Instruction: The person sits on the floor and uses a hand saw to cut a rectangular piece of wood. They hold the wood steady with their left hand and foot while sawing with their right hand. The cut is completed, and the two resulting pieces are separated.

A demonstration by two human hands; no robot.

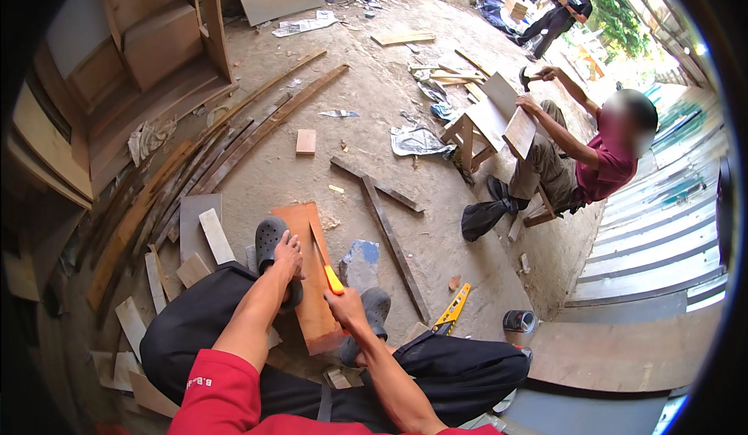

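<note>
My right hand [346,309] is closed around the yellow-orange handle of a handsaw [333,281]. Its narrow blade points away from me, along a reddish-brown wooden board [310,322]. The board lies lengthwise between my feet, its near end close to my lap. My left hand [289,257] rests at the board's left edge, fingers stretched out, beside my dark clog [269,236]. Whether the saw teeth are inside a cut cannot be made out. To the right of my right hand lies a long yellow piece with black markings [453,309].
Wood offcuts [216,236] and long curved-looking strips [265,115] lie leftward, near a wooden cabinet [160,37]. Dark battens [393,248] cross ahead. A tin can [518,321] stands right. A seated person [604,154] holds a hammer and a board; another person [567,10] stands farther back.
</note>
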